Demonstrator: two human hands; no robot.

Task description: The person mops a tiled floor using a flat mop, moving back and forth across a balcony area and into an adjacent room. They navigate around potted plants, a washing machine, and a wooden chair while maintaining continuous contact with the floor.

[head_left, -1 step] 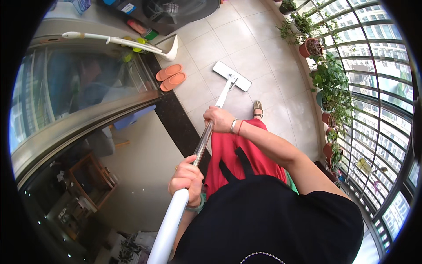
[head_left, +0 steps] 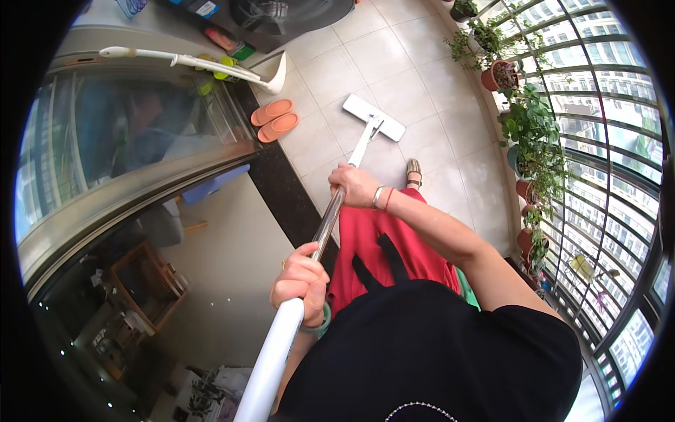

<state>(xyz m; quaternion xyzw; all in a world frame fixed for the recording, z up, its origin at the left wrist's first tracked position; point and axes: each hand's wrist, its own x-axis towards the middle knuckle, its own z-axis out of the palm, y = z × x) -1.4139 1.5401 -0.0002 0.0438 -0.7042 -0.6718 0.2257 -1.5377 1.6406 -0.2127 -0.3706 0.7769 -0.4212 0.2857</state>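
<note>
A white flat mop point(head_left: 361, 149) slants from the lower left up to its rectangular white head, which lies on the pale floor tiles. My right hand point(head_left: 354, 186) is closed round the metal section of its pole, just below the white joint. Lower down, my left hand point(head_left: 301, 283) wraps the pole where the metal enters the thick white sleeve. Both hands keep the pole in front of my body, left of my red skirt point(head_left: 365, 235). The undersides of the fingers are hidden.
Two orange slippers point(head_left: 275, 121) sit by a dark stone threshold point(head_left: 285, 190). A long-handled white dustpan point(head_left: 273, 77) leans beside the glass door point(head_left: 140, 133). Potted plants point(head_left: 526, 116) line the barred window on the right. A dark washing machine point(head_left: 288, 17) stands at the far end.
The mop head has shifted very slightly to the right and away from me. My right hand has moved a little the same way; my left hand stays almost in place.
</note>
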